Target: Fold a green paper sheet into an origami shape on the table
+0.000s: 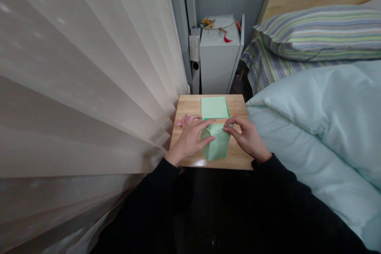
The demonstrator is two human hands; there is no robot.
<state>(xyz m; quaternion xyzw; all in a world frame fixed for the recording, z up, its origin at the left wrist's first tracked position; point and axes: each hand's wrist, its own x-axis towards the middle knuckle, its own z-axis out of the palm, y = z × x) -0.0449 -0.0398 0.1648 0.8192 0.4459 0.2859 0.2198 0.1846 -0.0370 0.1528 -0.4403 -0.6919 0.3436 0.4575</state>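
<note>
A creased sheet of green origami paper point(218, 143) lies partly folded on the small wooden table. My left hand point(192, 135) rests over its left side, fingers spread and the thumb stretched across the paper. With thumb and forefinger, my right hand point(245, 137) pinches the sheet's upper right corner. Just beyond my fingers sits a stack of square light green paper point(214, 107), with a darker green edge showing underneath. A pink folded paper piece point(180, 122) peeks out behind my left hand, which hides most of it.
The wooden table point(238, 158) stands between a pleated pale curtain point(125, 71) and a bed with a light blue quilt point(327, 127). Behind it is a white cabinet point(218, 63) carrying a round plate-like item and a red tassel point(227, 39). A striped pillow point(324, 33) lies on the bed.
</note>
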